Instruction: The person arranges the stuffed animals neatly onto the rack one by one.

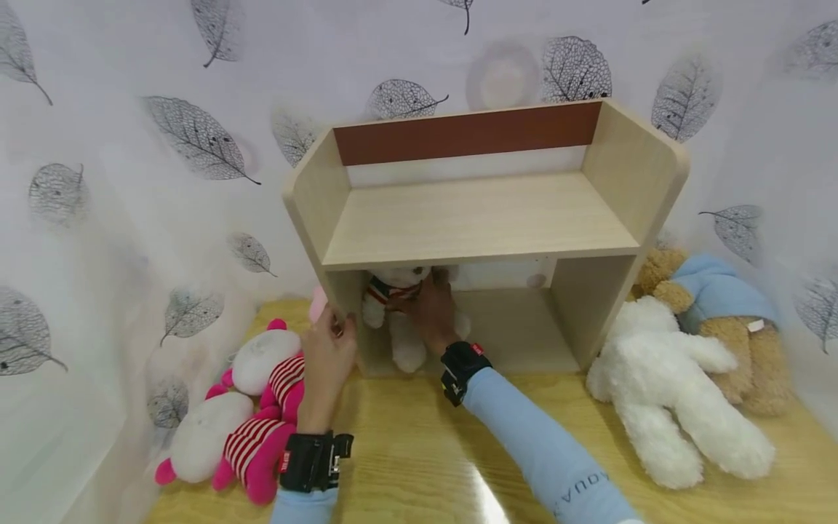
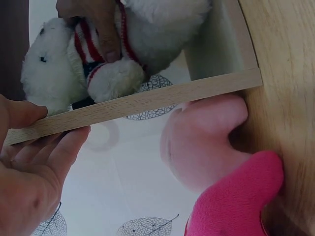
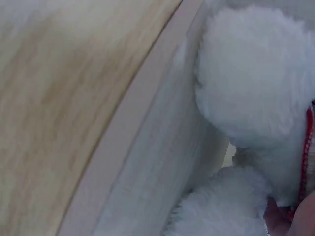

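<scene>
A white teddy bear in a striped knit top sits upright at the left end of the lower compartment of a pale wooden shelf. My right hand grips it around the chest, its thumb over the striped cloth in the left wrist view. The shelf's top board hides part of the bear's head. With thumb and fingers on opposite faces, my left hand holds the front edge of the left side panel. White fur of the bear's legs fills much of the right wrist view.
Left of the shelf lie two pink-and-white plush toys in striped clothes, with a pale pink plush behind the panel. To the right, a white plush lies against a brown bear in a blue top. A leaf-patterned wall stands behind.
</scene>
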Motion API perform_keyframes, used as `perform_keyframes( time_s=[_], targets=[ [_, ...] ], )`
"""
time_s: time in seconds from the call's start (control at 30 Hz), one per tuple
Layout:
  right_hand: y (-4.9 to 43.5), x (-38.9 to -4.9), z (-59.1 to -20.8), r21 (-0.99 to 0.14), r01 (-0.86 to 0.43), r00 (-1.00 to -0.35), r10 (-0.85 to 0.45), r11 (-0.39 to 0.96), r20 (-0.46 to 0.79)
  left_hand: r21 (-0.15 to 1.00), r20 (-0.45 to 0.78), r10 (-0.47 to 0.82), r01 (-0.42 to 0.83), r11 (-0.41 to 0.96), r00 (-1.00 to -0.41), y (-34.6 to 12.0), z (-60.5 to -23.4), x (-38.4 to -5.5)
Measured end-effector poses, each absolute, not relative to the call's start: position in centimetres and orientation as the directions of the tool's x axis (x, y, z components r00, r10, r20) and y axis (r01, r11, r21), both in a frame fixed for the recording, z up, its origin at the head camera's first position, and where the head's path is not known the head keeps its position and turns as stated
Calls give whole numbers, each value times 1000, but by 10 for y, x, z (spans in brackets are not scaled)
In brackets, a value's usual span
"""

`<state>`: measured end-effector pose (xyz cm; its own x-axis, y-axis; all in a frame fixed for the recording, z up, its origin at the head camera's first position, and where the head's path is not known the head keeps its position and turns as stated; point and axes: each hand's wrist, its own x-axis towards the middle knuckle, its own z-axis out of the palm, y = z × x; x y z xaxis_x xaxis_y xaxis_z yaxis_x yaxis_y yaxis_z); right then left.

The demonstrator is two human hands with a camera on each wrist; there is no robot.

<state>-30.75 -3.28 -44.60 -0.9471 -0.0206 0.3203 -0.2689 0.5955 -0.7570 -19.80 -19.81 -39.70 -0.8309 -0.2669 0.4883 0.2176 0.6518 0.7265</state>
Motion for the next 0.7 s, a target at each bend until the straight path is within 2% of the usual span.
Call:
perform_keyframes(
  time_s=[0.23, 0.4, 0.7],
  targets=[
    [-24, -299, -450, -678, -269, -957, -110, 684, 268, 732, 469, -277, 194, 653, -839, -195, -396, -196],
    [-17, -285, -448, -545, -314, -948, -226, 777, 224, 728, 477, -286, 191, 659, -831, -198, -393, -196],
    [1, -249, -445, -446, -369, -929, -339, 816, 148, 716, 503, -293, 202, 668, -813, -195, -397, -199]
  ],
)
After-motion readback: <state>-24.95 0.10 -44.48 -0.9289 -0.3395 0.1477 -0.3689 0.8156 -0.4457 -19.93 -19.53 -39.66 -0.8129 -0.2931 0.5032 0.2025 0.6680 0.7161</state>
